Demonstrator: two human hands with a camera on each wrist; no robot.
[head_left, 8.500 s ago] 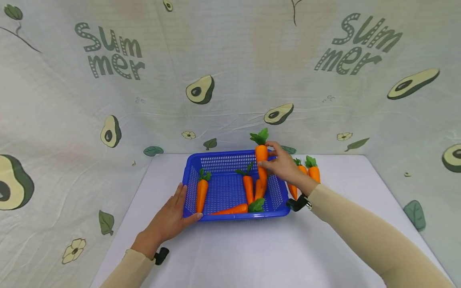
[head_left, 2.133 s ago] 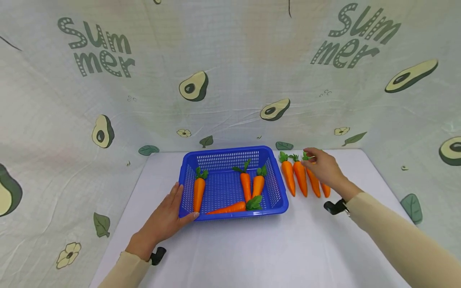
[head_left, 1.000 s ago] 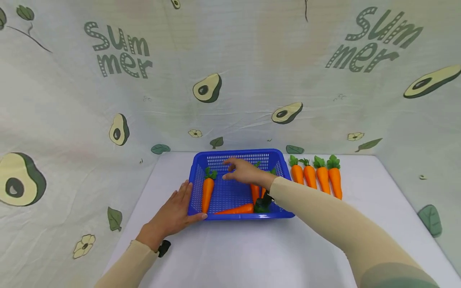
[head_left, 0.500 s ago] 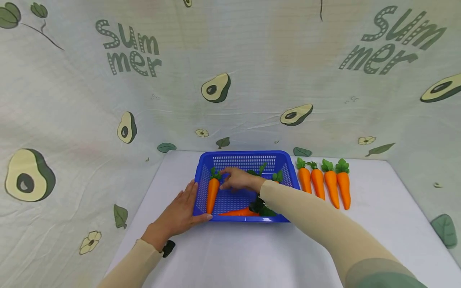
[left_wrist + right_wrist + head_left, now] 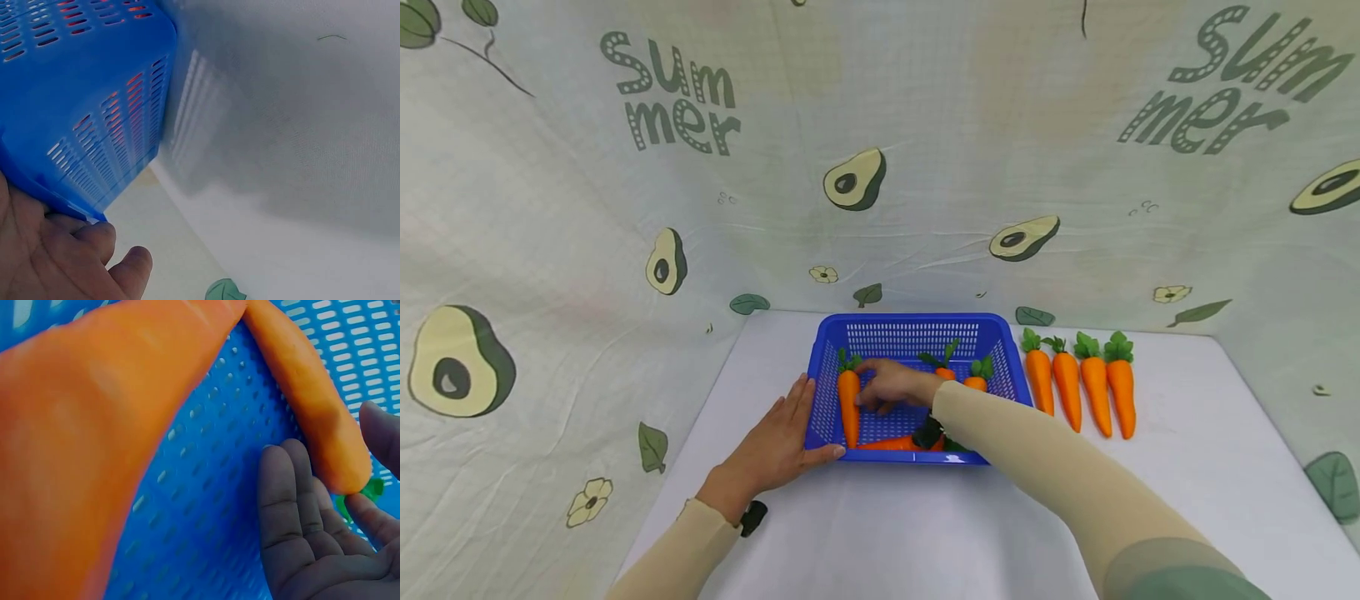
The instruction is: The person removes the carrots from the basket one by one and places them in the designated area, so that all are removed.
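Note:
A blue plastic basket (image 5: pixel 917 319) with slotted sides stands on the white table. My left hand (image 5: pixel 772 442) rests at its near left corner, fingers extended along the side and thumb on the front rim; in the left wrist view that hand (image 5: pixel 62 262) lies against the rim. Inside the basket, my right hand (image 5: pixel 891 383) is beside an upright-lying carrot (image 5: pixel 848 404) with green leaves. In the right wrist view, thumb and forefinger of the hand (image 5: pixel 325 562) stand apart around the leafy end of this carrot (image 5: pixel 312 394), the other fingers extended alongside.
Another carrot (image 5: pixel 887 444) lies along the basket's front wall, partly under the right wrist. Two more leafy tops (image 5: pixel 942 358) show at the basket's right, their bodies hidden by the forearm. Several carrots (image 5: pixel 1096 396) lie in a row on the table right of the basket.
The right hand has gone from the carrot row on the table to the basket's left carrot, whose lower tip has swung slightly right. Earlier it held a carrot over the basket. The left hand stays.

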